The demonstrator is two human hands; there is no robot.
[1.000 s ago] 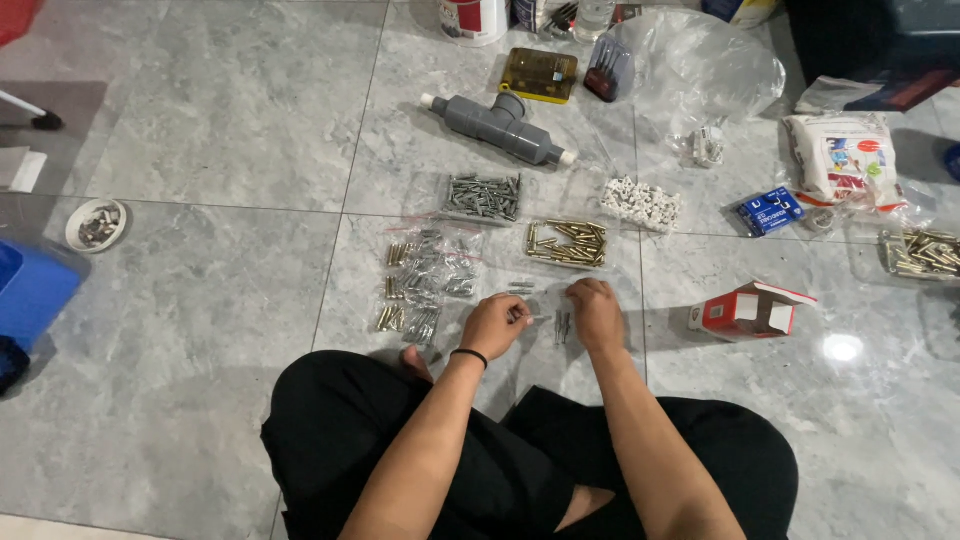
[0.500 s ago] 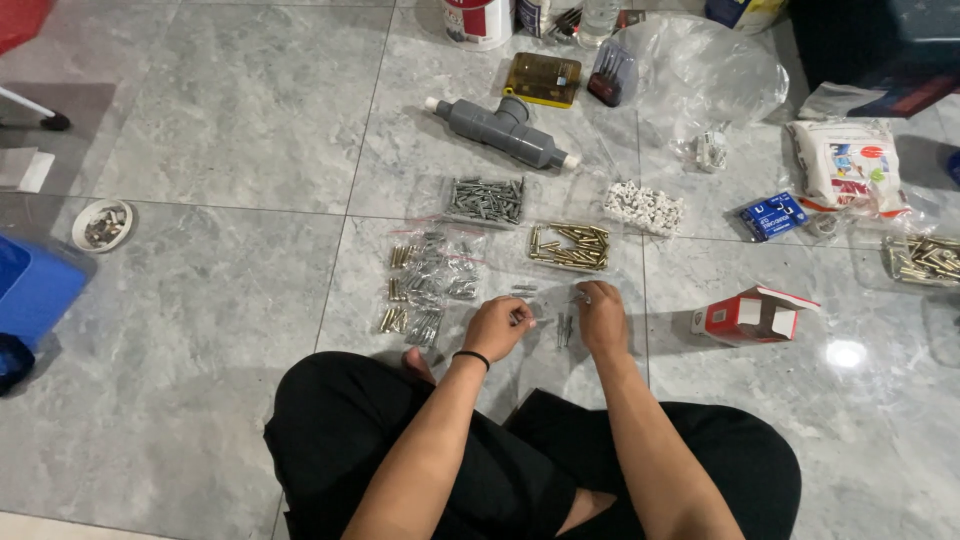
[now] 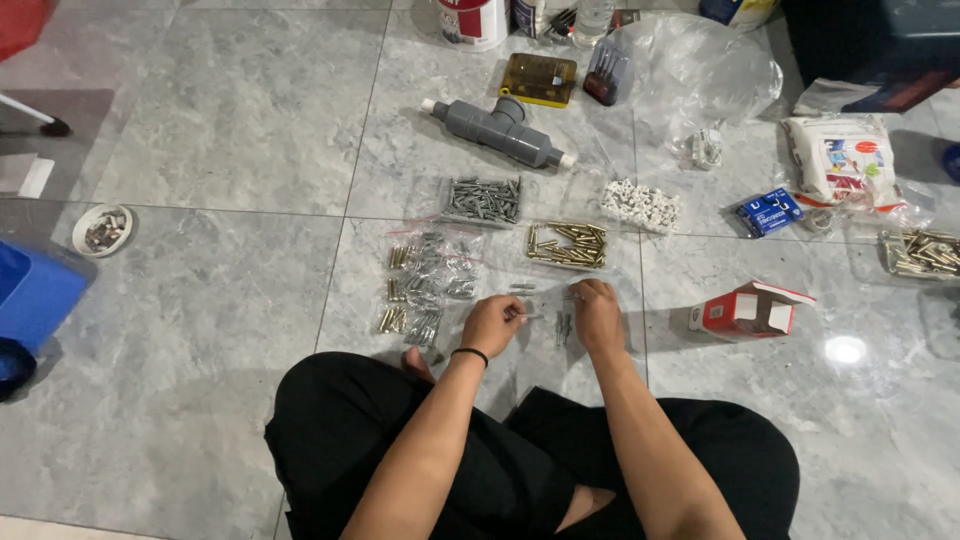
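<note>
Between the two hands, just above the person's crossed legs, a small silver screw [image 3: 527,316] is being pinched at the fingertips of the left hand [image 3: 490,325], whose fingers are curling closed around its end. Beside it the right hand [image 3: 597,315] is resting knuckles-up on the tile; its fingers are bending down toward a few loose grey pieces [image 3: 562,326], but whether they are gripping anything cannot be told. A black band [image 3: 467,352] is circling the left wrist.

Just to the left, a clear bag of mixed silver and brass fasteners [image 3: 425,285] is lying flat, its near edge close to the left knee. Beyond the hands, a tray of brass screws [image 3: 568,244] is sitting near a tray of grey screws [image 3: 484,199] and a heap of white clips [image 3: 641,205]. Farther out, a grey pipe fitting [image 3: 497,128] is lying slanted across a tile joint.

To the right, a small red and white box [image 3: 747,310] is standing open, well apart from the right hand, with bare tile stretching between them. Far to the left, a round white dish [image 3: 103,229] is sitting beside a blue bin [image 3: 35,298] at the frame's edge, and wide grey floor is lying open between that dish and the bag.
</note>
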